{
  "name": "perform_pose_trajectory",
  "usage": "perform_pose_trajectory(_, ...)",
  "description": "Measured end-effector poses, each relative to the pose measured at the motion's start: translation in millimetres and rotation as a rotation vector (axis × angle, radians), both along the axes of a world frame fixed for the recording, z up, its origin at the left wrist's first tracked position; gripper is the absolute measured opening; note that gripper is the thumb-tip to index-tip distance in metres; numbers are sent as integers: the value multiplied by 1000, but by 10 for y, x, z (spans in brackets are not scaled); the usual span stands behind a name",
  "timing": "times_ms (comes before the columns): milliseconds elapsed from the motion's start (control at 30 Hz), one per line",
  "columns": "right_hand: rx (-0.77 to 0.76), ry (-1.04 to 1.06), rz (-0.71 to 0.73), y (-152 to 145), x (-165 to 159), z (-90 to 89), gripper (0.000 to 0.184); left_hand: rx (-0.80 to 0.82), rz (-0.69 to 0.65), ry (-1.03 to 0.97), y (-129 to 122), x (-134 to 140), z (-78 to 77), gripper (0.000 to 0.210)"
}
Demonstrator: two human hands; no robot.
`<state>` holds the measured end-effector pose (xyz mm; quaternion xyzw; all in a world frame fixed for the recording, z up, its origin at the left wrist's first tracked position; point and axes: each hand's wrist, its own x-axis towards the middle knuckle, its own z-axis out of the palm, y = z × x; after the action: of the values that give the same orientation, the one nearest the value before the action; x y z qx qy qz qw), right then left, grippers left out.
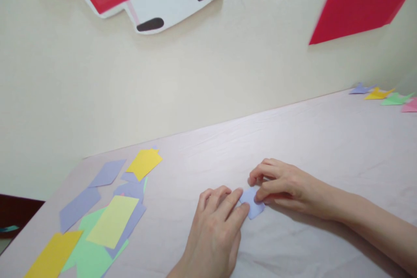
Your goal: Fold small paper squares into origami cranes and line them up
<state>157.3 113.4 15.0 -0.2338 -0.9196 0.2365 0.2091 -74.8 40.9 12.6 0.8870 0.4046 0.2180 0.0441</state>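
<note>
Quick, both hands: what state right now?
Left hand: fingers bent, fingertips on the blue paper's left side; pinching or not, cannot tell.
Right hand: fingers curled, fingertip at its right side; grip cannot be told.

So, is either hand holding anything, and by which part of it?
The left hand touches a small blue-violet paper at its left edge, the right hand at its right edge; whether either grips it or just presses cannot be told.
</note>
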Motion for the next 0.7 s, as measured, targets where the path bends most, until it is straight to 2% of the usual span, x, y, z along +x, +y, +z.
perform_pose_trajectory(267,-140,7,-48,-38,-38,25,12,55,-98,-49,-20,13,19,21)
perform_pose_trajectory(567,-185,16,-263,-163,-206,50,14,16,-97,-101,-41,39,-5,20)
perform_pose_trajectory(700,-188,16,-306,-180,-225,21,14,17,-89,-105,-55,33,-6,21)
